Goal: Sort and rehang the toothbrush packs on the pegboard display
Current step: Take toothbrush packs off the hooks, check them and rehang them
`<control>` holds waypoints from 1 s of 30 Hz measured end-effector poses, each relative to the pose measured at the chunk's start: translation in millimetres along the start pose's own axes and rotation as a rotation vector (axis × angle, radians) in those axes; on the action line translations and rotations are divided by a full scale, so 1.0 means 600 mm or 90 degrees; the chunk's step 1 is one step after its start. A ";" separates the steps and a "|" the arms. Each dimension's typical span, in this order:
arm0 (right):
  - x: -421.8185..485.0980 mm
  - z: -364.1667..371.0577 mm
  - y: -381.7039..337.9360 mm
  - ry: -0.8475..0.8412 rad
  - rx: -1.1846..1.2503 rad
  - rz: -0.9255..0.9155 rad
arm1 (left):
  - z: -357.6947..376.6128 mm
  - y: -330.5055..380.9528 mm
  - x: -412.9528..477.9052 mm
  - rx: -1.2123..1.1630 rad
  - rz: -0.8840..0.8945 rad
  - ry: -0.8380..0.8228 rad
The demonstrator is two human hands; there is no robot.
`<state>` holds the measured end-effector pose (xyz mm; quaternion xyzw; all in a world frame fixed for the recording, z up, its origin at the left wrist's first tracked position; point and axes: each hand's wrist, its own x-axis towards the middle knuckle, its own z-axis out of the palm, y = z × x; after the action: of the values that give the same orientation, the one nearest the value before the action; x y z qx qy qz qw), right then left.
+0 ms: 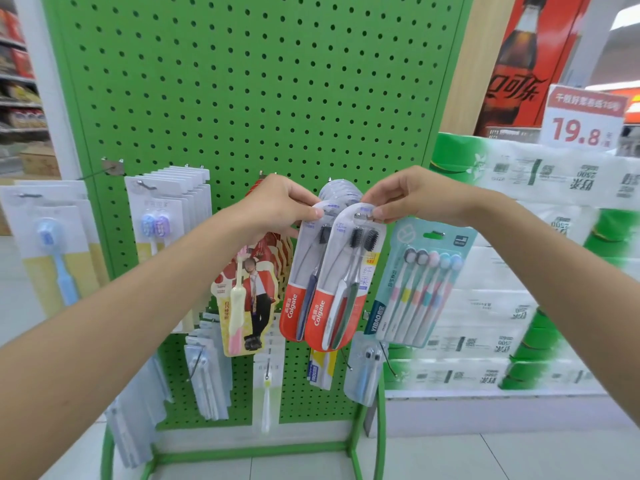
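Colgate packs (320, 289): light, stiff, slippery blister cards. My left hand (277, 206) and right hand (405, 199) each pinch one by its top hang tab.

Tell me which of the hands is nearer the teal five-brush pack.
Right. The right hand pinches a Colgate pack just above the teal five-brush pack; the left hand is farther left.

A shop: green pegboard (242, 81) of hung toothbrush packs (322, 278), price sign (581, 119), stocked shelves (20, 77).
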<state>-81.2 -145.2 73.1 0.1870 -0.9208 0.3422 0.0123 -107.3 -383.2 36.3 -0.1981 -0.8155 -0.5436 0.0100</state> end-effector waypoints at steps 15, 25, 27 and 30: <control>-0.012 0.008 -0.005 0.034 0.021 -0.004 | 0.018 -0.033 0.015 -0.098 0.026 0.054; -0.016 0.013 -0.019 0.114 -0.080 -0.004 | 0.047 -0.005 0.026 -0.137 0.026 -0.089; -0.018 0.015 -0.018 0.111 -0.098 -0.004 | 0.047 -0.009 0.030 -0.129 0.022 -0.053; -0.019 0.021 -0.017 0.112 -0.109 -0.008 | 0.043 -0.016 0.033 -0.107 0.019 -0.031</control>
<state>-65.8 -156.4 68.0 0.1604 -0.9408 0.2774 0.1110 -123.7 -357.5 22.0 -0.2238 -0.7639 -0.6050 -0.0187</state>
